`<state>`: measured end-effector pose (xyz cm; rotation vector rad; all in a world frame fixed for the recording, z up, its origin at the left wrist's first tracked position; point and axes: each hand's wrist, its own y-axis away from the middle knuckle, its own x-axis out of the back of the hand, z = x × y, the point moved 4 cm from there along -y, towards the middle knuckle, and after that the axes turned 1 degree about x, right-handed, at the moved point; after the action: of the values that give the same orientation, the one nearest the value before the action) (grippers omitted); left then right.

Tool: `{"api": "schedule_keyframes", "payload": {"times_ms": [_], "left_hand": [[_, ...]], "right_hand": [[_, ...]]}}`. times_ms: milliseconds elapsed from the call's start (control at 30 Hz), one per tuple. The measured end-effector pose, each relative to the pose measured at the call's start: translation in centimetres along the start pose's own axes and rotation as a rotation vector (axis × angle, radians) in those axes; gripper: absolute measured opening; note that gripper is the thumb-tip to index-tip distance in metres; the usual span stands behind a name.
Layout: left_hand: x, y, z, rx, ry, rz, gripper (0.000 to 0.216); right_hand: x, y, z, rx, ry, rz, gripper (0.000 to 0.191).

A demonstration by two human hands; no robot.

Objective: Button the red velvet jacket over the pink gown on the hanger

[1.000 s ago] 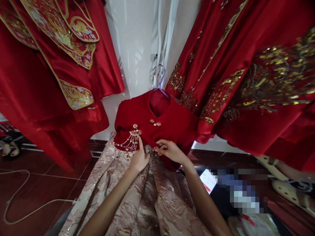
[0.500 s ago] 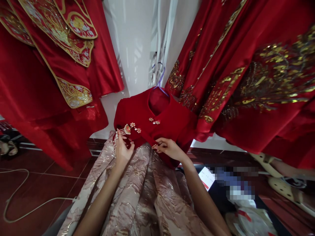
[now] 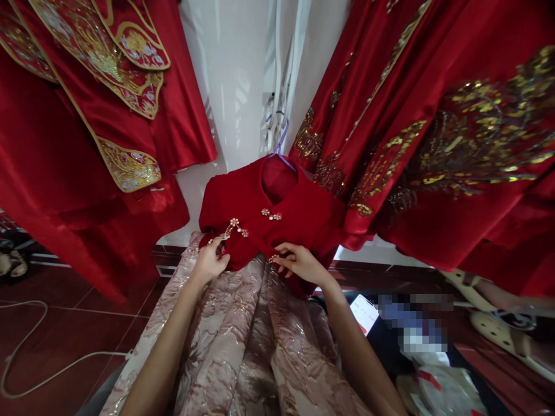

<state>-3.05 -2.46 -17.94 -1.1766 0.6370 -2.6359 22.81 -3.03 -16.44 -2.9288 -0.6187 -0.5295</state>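
Note:
A short red velvet jacket [image 3: 295,225] hangs on a thin purple hanger [image 3: 280,151], draped over a shiny pink-gold brocade skirt [image 3: 234,312]. Two beaded flower clasps adorn its front: an upper clasp [image 3: 271,215] near the neckline and a left clasp [image 3: 240,230]. My left hand [image 3: 210,263] is closed at the jacket's left front, thumb and fingers on the tassel ornament hanging from the left clasp, which they mostly cover. With fingertips pinched together, my right hand [image 3: 301,263] grips the jacket's lower front edge at a small beaded clasp [image 3: 273,259].
Red satin garments with gold embroidery [image 3: 130,164] hang at left, and sequined red ones [image 3: 433,150] at right. A lit phone [image 3: 364,315] and clear plastic packages [image 3: 446,390] lie at lower right. A pale cable [image 3: 65,358] runs over the tiled floor; beige clogs [image 3: 498,335] stand at right.
My left hand has turned and closed over the tassel ornament, whose fan-shaped piece was showing before. My right hand keeps its pinch on the jacket edge.

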Motion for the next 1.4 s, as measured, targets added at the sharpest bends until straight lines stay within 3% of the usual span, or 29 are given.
{"api": "schedule_keyframes", "payload": {"times_ms": [100,200,367,433,500,633,867,1033,1233,1400], "left_hand": [[2.6,0.3,1.4,-0.135,0.063,-0.068,0.024],[2.2,0.8,3.2,-0.161,0.171,-0.091,0.017],[-2.1,2.5,3.7,0.027,0.416,0.177,0.049],[-2.9,3.2,3.3,0.079,0.497,0.307,0.048],[-2.9,3.6,3.3,0.092,0.511,0.361,0.039],[-2.6,3.6,4.1,0.052,0.428,0.226,0.02],[-4.3,4.5,4.8,0.121,0.624,0.121,0.026],[-5.1,4.8,4.5,0.207,0.816,0.132,0.03],[-4.9,4.6,4.1,0.246,0.83,0.223,0.028],[-4.4,4.6,3.8,0.253,0.798,0.266,0.024]], "right_hand": [[-0.1,-0.1,0.1,0.008,-0.031,0.007,0.033],[-0.1,-0.2,-0.1,0.027,-0.04,0.022,0.033],[0.2,0.0,-0.1,0.004,0.013,-0.002,0.033],[0.5,-0.1,0.1,-0.023,0.026,0.043,0.028],[0.8,-0.2,0.3,-0.04,0.04,0.105,0.023],[0.8,-0.3,0.5,-0.068,0.085,0.127,0.022],[-1.1,0.3,-1.6,-0.027,-0.048,0.001,0.033],[-3.8,-0.7,-2.1,0.083,-0.089,0.275,0.036],[-5.9,-1.0,-1.6,0.244,0.102,0.477,0.025],[-6.5,-0.6,-1.9,0.362,0.236,0.537,0.02]]}}
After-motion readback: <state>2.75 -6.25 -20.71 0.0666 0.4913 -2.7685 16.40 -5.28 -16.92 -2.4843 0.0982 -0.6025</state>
